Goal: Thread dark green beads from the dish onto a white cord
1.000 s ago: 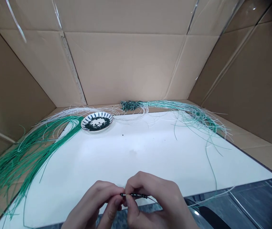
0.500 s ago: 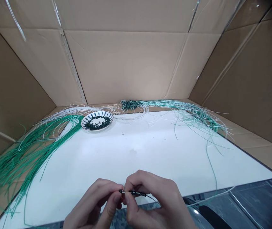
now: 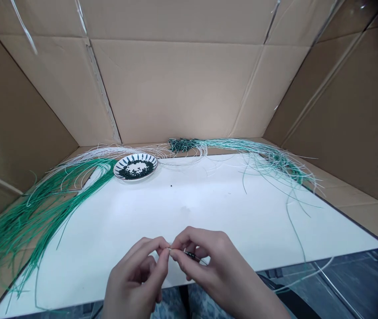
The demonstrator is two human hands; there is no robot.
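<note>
Low in the middle, the tip of a thin pale cord (image 3: 169, 248) is pinched between the thumb and forefinger of my left hand (image 3: 139, 274). My right hand (image 3: 217, 259) pinches the same cord just beside it, its fingertips almost touching the left ones. Several dark green beads (image 3: 191, 255) are threaded on the cord, partly hidden under my right fingers. Farther off, a white plate with blue stripes (image 3: 136, 156) holds many loose dark beads (image 3: 129, 173). One small dark bead (image 3: 171, 186) lies alone on the white board.
A white board (image 3: 182, 204) covers the work surface. Bundles of green and white cords (image 3: 63, 201) spread at the left. A beaded-end bundle (image 3: 183, 144) lies along the back, its strands (image 3: 275, 157) fanning right. Cardboard walls (image 3: 175, 88) enclose the back and sides.
Both hands have risen slightly, away from the board's front edge. The left fingers now pinch the cord's tip, and the dark bead that showed at the left fingertips is out of sight.
</note>
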